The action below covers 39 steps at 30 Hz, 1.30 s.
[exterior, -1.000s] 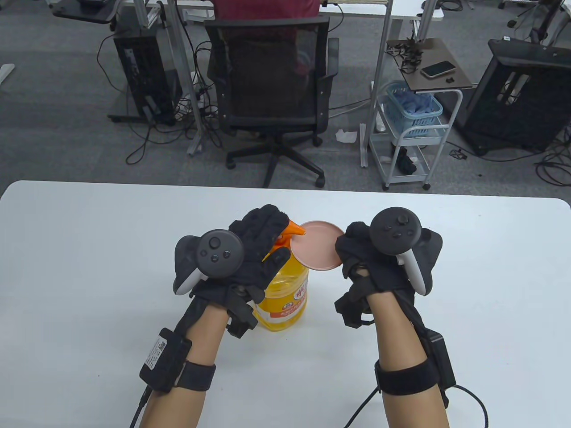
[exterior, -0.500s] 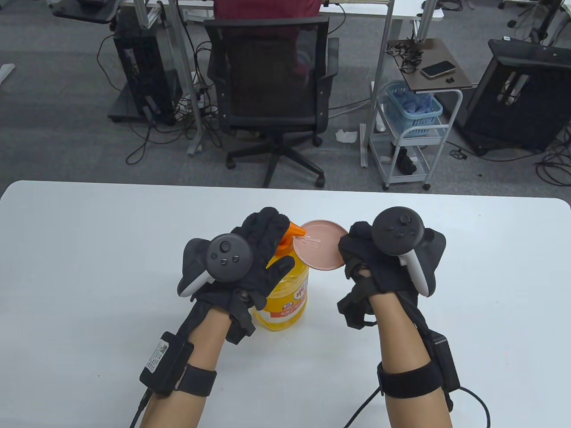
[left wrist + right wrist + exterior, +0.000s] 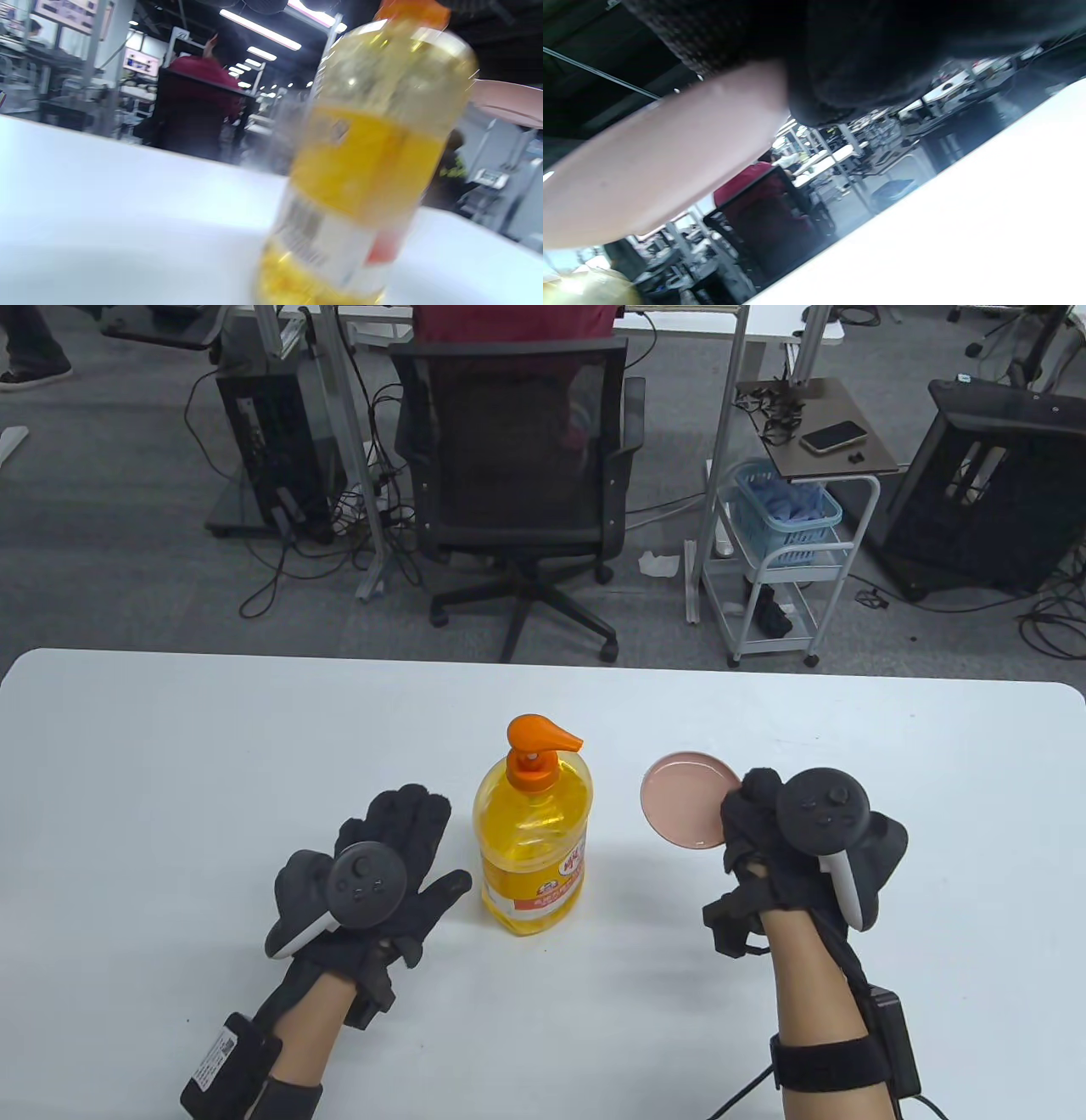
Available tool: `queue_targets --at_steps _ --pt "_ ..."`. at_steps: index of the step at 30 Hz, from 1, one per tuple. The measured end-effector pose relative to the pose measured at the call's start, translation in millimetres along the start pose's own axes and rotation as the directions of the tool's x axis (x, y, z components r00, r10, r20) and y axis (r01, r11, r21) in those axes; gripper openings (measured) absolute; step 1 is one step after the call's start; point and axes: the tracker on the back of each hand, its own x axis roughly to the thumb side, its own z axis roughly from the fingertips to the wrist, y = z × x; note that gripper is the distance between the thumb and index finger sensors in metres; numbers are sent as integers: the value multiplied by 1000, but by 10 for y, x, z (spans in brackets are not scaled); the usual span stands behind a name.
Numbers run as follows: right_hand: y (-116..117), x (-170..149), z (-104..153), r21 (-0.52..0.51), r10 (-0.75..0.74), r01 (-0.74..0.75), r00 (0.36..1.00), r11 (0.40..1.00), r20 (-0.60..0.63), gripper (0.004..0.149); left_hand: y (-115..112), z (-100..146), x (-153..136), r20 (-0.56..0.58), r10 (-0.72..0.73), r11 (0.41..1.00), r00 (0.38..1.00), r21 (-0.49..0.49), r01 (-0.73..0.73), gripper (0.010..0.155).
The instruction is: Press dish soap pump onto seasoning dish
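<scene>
Table view: right hand [image 3: 785, 848] grips seasoning dish [image 3: 683, 800]; spread left hand [image 3: 382, 865] beside soap bottle [image 3: 533, 840].

We are looking down at a white table [image 3: 170, 746] where a yellow dish soap bottle [image 3: 533, 848] is standing upright, its orange pump [image 3: 539, 734] pointing right. Our left hand [image 3: 373, 869] is resting just beside the bottle with fingers spread, not touching it. Our right hand [image 3: 785, 836] is holding the pink seasoning dish [image 3: 683, 797] by its right edge, apart from the pump.
</scene>
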Motion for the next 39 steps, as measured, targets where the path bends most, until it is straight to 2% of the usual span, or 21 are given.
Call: queue_targets --at_steps 5,10,16,22,25,28,29,31,33,36,39 --pt "652 -581 33 48 51 -45 991 998 -125 47 -398 84 -268 -73 49 998 996 -45 -52 83" --pt "1073 -881 70 109 118 -96 969 989 -218 47 -677 116 -386 -102 50 995 994 -76 -57 83" --pt "1253 -912 38 146 157 -122 954 982 -257 48 -794 133 -429 -101 18 995 995 -98 -28 83" --pt "1362 -902 57 153 163 -125 949 980 -270 47 -817 147 -386 -97 8 995 995 -94 -18 83" --pt "1349 -869 69 215 153 -96 952 972 -265 52 -811 154 -360 -93 -12 996 996 -93 4 83" --pt "1228 -775 80 348 125 -24 955 937 -270 61 -764 176 -316 -91 -29 996 995 -83 21 83" --pt "1159 -719 90 370 141 -44 961 928 -239 63 -740 187 -294 -92 -34 996 995 -82 27 83" --pt "1020 -588 136 333 182 -126 973 935 -143 64 -700 211 -251 -108 -44 995 993 -97 33 83" --pt "879 -434 251 237 208 -202 978 950 2 65 -649 246 -203 -100 -62 996 993 -75 55 83" --pt "790 -309 440 137 200 -223 966 965 165 66 -597 280 -159 -91 -80 996 993 -51 75 83" --pt "766 -227 706 48 219 -247 920 968 324 71 -583 315 -126 -74 -92 995 993 -30 90 84"
